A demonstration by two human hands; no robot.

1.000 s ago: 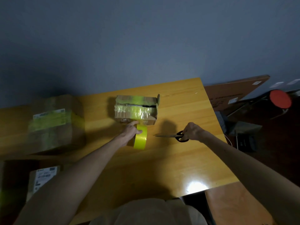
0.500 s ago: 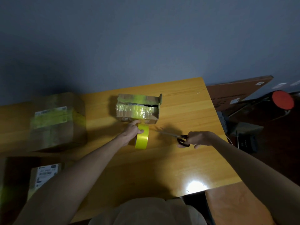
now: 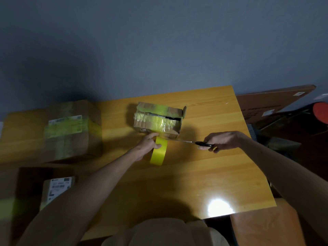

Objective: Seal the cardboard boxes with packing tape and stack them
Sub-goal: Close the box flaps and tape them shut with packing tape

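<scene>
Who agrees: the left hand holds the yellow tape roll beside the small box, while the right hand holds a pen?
Wrong tool: the head view shows the right hand holding scissors, not a pen. The left hand does hold the yellow tape roll beside the small box.

On the orange wooden table (image 3: 195, 174), a small cardboard box (image 3: 158, 119) wrapped in yellow and clear tape sits toward the far edge. Its right end flap is ajar. Just near of it, the left hand (image 3: 147, 146) grips an upright roll of yellow packing tape (image 3: 158, 153), with the thumb curled over the roll. The right hand (image 3: 221, 140) holds black-handled scissors (image 3: 188, 142), whose blade tips reach the tape at the box's near edge. A larger cardboard box (image 3: 71, 132) banded in yellow stands at far left, and a brown box with a white label (image 3: 56, 189) lies nearer. A flat brown cardboard sheet (image 3: 271, 103) and a red round stool (image 3: 320, 110) stand at far right.
</scene>
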